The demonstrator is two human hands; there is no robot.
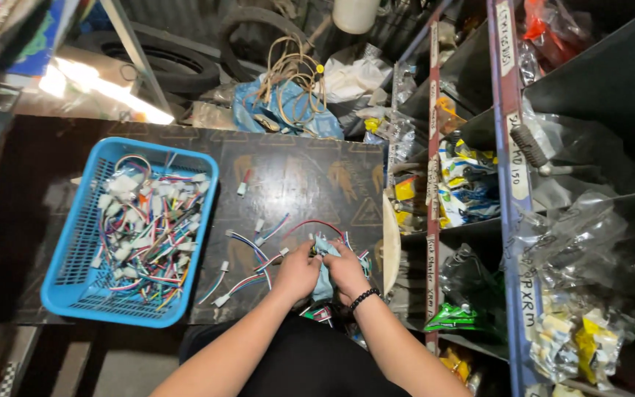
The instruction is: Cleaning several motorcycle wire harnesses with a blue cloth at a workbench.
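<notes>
Head view, both hands (323, 273) gripping upright cloth (324, 276)

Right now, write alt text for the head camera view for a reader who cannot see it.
A person's left hand and right hand meet over a light blue cloth on a dark board, among loose wire harnesses with white connectors. A blue plastic basket full of similar harnesses sits to the left; metal shelves of bagged parts stand right.

blue cloth (323, 273) mostly hidden by hands
</notes>
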